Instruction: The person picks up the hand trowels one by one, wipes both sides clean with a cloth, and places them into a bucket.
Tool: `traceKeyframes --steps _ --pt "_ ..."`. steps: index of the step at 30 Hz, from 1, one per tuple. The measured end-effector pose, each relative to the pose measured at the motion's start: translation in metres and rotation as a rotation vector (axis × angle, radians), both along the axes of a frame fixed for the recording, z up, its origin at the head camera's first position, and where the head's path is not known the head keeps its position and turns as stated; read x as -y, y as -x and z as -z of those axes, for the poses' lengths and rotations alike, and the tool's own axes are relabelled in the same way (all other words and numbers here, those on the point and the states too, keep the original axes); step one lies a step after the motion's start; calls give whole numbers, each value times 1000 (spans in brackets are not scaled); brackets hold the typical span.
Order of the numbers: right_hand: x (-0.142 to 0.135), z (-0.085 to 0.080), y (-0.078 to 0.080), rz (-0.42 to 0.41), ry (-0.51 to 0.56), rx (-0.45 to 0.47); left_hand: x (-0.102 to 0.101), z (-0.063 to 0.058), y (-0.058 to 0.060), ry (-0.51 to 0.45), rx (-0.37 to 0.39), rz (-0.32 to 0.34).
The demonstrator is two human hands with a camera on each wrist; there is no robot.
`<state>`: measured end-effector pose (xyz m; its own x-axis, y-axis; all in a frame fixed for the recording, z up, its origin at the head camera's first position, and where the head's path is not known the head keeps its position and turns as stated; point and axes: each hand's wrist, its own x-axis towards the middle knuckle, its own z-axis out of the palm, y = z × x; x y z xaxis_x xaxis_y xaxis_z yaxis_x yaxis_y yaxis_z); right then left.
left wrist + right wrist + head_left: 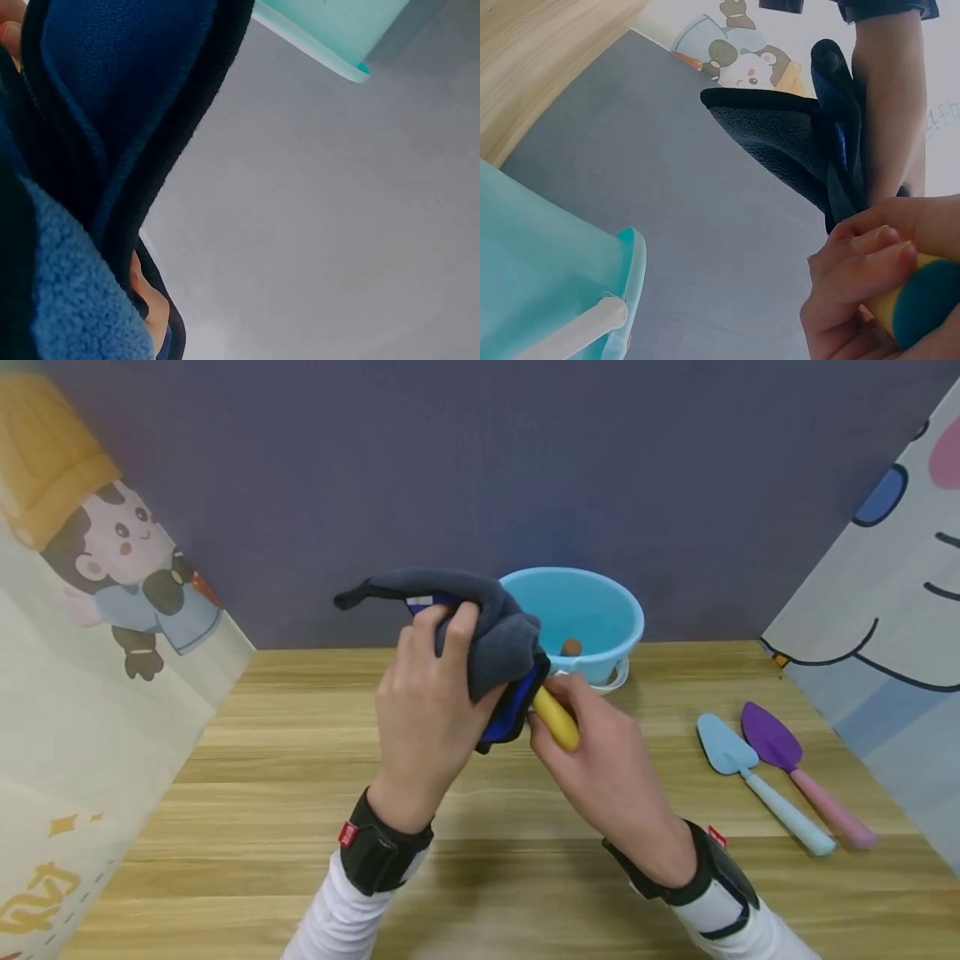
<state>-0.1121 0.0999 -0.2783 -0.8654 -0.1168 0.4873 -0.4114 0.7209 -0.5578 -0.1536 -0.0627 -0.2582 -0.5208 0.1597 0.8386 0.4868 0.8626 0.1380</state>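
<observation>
My left hand [431,710] grips a dark grey-blue cloth [504,652] with black edging and a bright blue side, bunched over the far end of a yellow-handled tool. In the left wrist view the folded cloth [142,67] fills the left side. The yellow handle [557,720] slopes down to the right, and my right hand [611,760] holds it, fingers curled round it. Its teal end [930,304] shows in the right wrist view. Cloth hides the tool's head. Both hands are close together over the table, in front of the light blue bucket [573,597].
A brown rounded end [572,647] shows inside the bucket, whose white handle [615,678] hangs at the front. On the wooden table [262,793], a light blue trowel [723,743] and a purple trowel with pink handle [772,737] lie at right. Dark and cartoon-printed panels stand around.
</observation>
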Motion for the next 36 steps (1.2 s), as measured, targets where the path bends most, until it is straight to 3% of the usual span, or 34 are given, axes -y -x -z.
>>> traceKeyframes --steps 23,36 --pt "0 0 2 -12 -26 -14 17 -7 9 -33 -75 -104" --pt "-1 0 3 8 -24 -25 24 -9 10 -60 -82 -101"
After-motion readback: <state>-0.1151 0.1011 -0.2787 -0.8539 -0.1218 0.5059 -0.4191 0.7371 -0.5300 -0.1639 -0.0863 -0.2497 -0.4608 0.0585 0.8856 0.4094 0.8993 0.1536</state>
